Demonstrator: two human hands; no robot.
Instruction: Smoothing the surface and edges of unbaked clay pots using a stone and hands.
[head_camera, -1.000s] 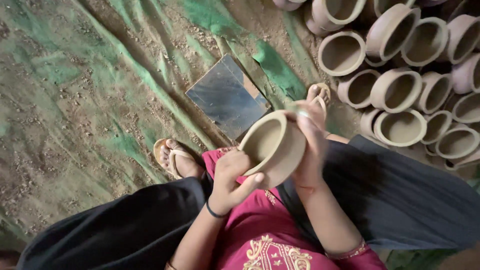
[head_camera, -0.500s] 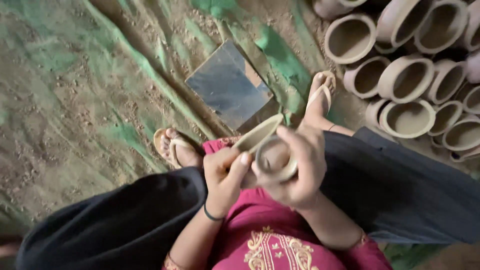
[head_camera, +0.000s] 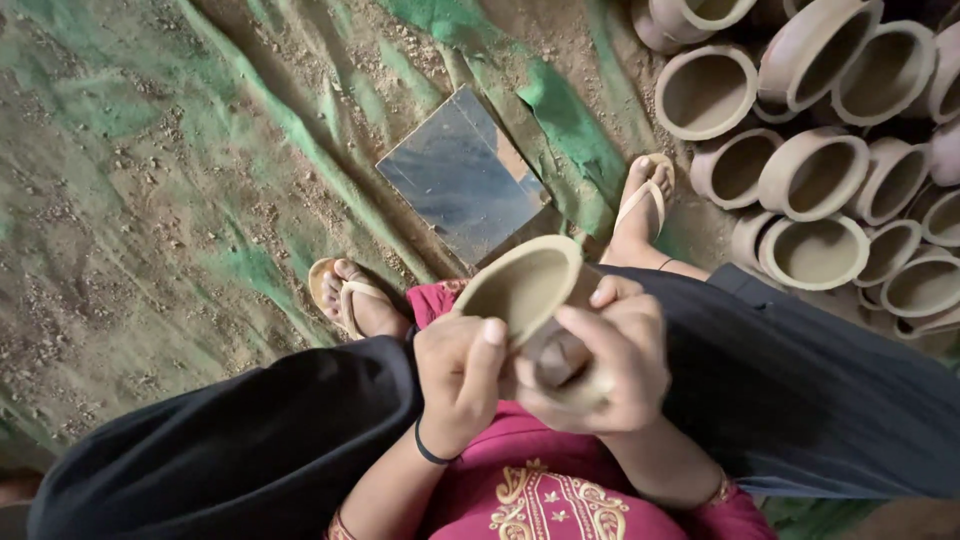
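pot tilted mouth-up since earlier | clay pot (head_camera: 525, 285) between hands | left hand (head_camera: 462, 372), right hand (head_camera: 600, 362) closed on it

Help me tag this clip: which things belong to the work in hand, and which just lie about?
In hand:
- round tan unfired clay pot
- left hand gripping its rim
- right hand cupping its base

Lying about:
- dark flat square slab
- stacked tan clay pots
- green dusty ground sheet

Both hands (head_camera: 540, 370) around a tilted clay pot (head_camera: 520, 285), above dark slab (head_camera: 465, 175).
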